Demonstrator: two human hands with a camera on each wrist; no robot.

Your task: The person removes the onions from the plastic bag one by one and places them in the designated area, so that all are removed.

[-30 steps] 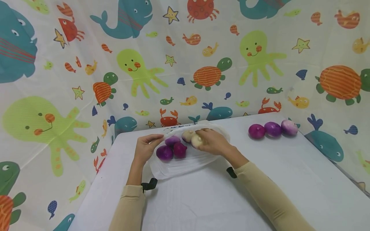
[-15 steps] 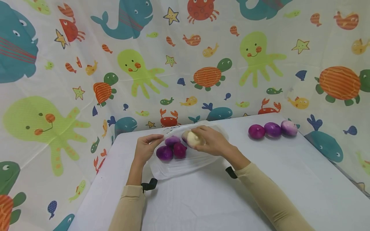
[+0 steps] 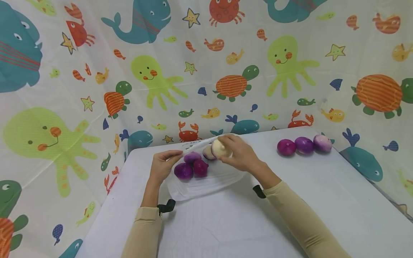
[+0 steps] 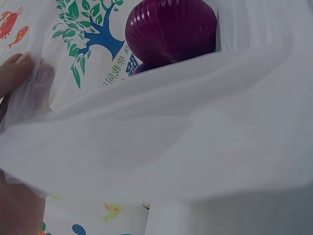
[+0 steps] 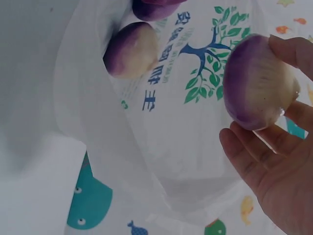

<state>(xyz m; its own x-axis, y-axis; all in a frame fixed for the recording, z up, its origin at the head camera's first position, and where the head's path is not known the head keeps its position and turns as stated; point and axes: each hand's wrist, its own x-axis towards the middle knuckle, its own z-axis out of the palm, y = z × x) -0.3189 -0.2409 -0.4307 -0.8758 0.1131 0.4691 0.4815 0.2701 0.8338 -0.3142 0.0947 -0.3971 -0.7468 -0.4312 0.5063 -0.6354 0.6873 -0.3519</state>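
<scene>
My left hand [image 3: 162,165] pinches the edge of a white plastic bag [image 3: 203,186] printed with a tree and lettering. Between the thumb and fingers of my right hand [image 3: 240,153] is a cream-and-purple onion [image 5: 252,83], held above the bag. Several onions lie on or in the bag, among them a purple one [image 3: 184,171], a magenta one [image 3: 200,168] and a pale one [image 3: 208,152]. In the left wrist view, a dark purple onion [image 4: 171,29] shows over the raised fold of the bag, which hides its lower part.
Three more onions stand in a row at the back right of the white table [image 3: 322,193]: a magenta one [image 3: 286,147], a purple one [image 3: 304,145] and a lilac-white one [image 3: 322,143]. Behind the table hangs a curtain [image 3: 200,71] printed with sea animals.
The right hand first shifts slightly left with the cream-and-purple onion, then raises it a little and tips it. The left hand keeps its place on the bag's edge.
</scene>
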